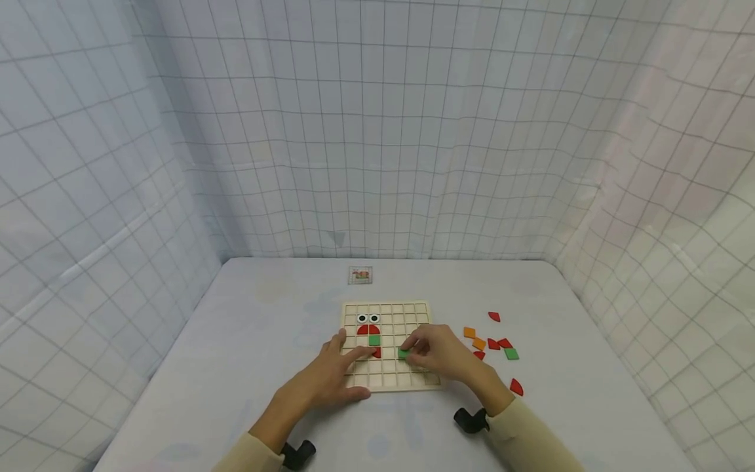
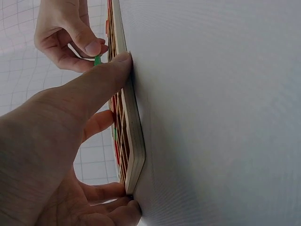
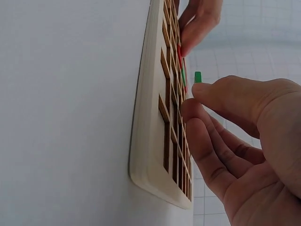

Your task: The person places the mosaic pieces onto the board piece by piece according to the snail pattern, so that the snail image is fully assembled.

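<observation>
Tile pinched just above gridded board

Right hand: grip closed on the tile, green and square, held between thumb and fingertips. Both wrist views show it clear of the board's surface; head view puts it right of the middle columns.

Left hand: fingers spread, grip not curled round anything. Index fingertip rests on a red quarter-round in a cell; thumb at the board's near edge, other fingers by its left edge.

Board lies flat on white worktop. In its cells, upper left: two eye pieces side by side; below, paired red quarters making a half disc; next down, a seated green square, directly above the fingered piece.

Loose, right of board: two orange squares, one spare green square, scattered red quarters. Picture card beyond far edge. Gridded curtain behind.
</observation>
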`<control>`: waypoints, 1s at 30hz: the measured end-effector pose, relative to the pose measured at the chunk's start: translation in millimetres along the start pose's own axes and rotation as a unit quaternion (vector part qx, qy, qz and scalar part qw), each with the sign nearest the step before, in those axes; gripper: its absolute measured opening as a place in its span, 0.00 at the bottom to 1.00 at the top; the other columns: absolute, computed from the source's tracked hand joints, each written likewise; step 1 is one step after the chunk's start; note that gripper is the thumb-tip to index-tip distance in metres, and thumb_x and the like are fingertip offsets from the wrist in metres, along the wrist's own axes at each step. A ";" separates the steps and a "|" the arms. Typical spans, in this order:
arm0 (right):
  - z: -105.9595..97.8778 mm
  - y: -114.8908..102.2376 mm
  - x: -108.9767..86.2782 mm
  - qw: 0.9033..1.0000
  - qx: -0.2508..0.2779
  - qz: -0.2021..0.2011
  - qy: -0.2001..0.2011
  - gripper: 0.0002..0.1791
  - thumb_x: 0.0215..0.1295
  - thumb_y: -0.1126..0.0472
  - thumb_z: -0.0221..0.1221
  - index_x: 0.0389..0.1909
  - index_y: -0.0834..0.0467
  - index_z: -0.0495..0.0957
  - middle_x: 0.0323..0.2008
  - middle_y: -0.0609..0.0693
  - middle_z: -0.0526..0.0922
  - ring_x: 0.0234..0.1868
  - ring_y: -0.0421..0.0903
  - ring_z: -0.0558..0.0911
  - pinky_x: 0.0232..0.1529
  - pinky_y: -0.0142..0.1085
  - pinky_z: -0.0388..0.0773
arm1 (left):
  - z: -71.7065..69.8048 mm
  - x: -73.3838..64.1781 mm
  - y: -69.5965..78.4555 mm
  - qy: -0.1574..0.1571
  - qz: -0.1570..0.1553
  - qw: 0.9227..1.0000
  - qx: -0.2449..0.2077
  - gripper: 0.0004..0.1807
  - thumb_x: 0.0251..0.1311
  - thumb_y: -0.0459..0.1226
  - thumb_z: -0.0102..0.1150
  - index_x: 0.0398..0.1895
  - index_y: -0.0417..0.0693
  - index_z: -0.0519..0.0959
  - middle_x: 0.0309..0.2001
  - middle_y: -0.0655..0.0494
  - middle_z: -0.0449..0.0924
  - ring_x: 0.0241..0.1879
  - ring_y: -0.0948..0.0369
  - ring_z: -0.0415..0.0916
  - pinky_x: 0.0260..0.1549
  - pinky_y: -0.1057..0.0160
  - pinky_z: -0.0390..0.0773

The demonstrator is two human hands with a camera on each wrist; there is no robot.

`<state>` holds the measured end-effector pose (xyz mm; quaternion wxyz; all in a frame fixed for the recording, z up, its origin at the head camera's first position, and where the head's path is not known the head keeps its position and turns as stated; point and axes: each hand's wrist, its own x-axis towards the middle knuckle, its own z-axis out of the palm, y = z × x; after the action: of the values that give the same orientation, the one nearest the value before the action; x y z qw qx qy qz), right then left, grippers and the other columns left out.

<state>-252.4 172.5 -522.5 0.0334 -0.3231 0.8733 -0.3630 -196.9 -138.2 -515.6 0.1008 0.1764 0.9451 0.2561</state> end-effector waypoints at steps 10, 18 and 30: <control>11.5 -2.6 18.1 1.000 -0.010 -0.017 -0.002 0.04 0.75 0.68 0.76 0.46 0.58 0.95 0.44 0.49 0.94 0.42 0.32 0.86 0.46 0.28 0.87 | -1.7 2.7 -1.4 -0.002 0.011 1.000 0.000 0.44 0.67 0.57 0.86 0.85 0.69 0.78 0.93 0.24 0.50 0.88 0.23 0.59 0.72 0.19 0.78; 17.2 -5.1 25.5 1.000 -0.024 -0.017 -0.010 0.05 0.74 0.70 0.76 0.40 0.56 0.97 0.43 0.51 0.93 0.41 0.33 0.83 0.43 0.27 0.84 | -2.7 2.3 -1.1 -0.006 0.004 1.000 0.000 0.45 0.67 0.58 0.85 0.86 0.69 0.78 0.93 0.24 0.49 0.89 0.23 0.59 0.73 0.20 0.79; 25.1 -9.8 32.1 0.999 -0.044 -0.025 -0.004 0.05 0.75 0.67 0.77 0.39 0.55 0.97 0.43 0.47 0.91 0.41 0.33 0.81 0.42 0.27 0.83 | -3.2 0.9 -1.3 -0.008 0.005 1.000 0.004 0.44 0.68 0.58 0.84 0.86 0.69 0.77 0.93 0.23 0.49 0.89 0.23 0.59 0.72 0.20 0.79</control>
<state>-265.1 133.1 -528.8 0.0138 -0.3479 0.8798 -0.3237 -199.0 -140.3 -513.6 0.1061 0.1836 0.9443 0.2516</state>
